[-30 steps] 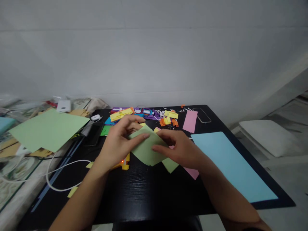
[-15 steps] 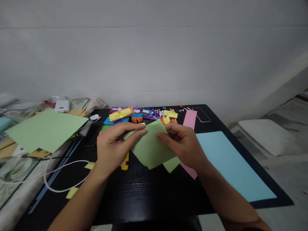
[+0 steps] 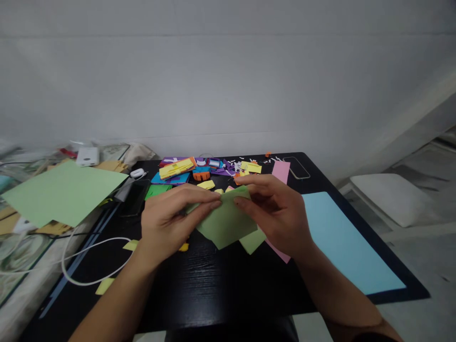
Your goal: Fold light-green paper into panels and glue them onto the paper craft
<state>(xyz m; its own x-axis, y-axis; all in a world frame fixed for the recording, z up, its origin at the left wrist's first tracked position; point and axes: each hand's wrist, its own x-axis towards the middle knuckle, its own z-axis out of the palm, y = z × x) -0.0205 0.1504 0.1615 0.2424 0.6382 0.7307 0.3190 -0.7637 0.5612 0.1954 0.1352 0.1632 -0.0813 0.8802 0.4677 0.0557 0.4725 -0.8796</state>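
A piece of light green paper is held up over the black table, its face tilted away from me. My left hand pinches its upper left edge between thumb and fingers. On the other side, my right hand grips the upper right part, the thumb in front and the fingers partly hidden behind. Beneath it, another light green piece and a pink strip lie on the table, both partly covered. A yellow object shows just below my left hand, mostly hidden.
Coloured paper bundles and small scraps lie along the wall. A light blue sheet rests at the right, near a clear phone case. At left are a large green sheet, a white cable and a dark phone.
The green paper has tipped, so its face looks darker and shorter. My right fingers have lifted slightly at its top edge. Small yellow pieces behind it now show.
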